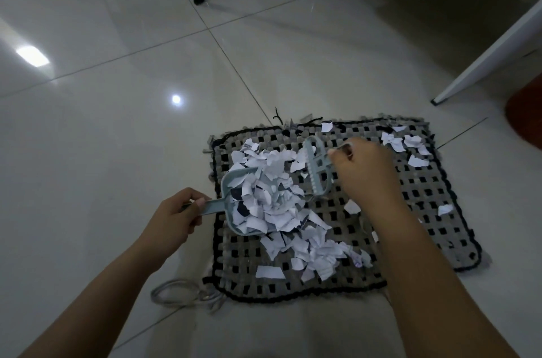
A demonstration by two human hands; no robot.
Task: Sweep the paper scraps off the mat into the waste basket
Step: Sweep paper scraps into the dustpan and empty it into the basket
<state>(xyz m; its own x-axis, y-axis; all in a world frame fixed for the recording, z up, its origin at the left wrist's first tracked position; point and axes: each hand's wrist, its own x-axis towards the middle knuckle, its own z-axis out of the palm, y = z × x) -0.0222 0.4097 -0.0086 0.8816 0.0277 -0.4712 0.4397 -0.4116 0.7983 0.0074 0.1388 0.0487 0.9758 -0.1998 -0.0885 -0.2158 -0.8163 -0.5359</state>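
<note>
while my left hand (176, 212) grips the heaped dustpan (258, 205) and the right hand (362, 167) clasps the brush (318, 168), i judge roughly half the paper scraps (316, 252) remain on the mat (410, 228); waste basket unseen.

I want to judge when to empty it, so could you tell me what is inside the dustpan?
The dustpan holds a heap of white paper scraps with a few dark pieces; its floor is covered.
</note>
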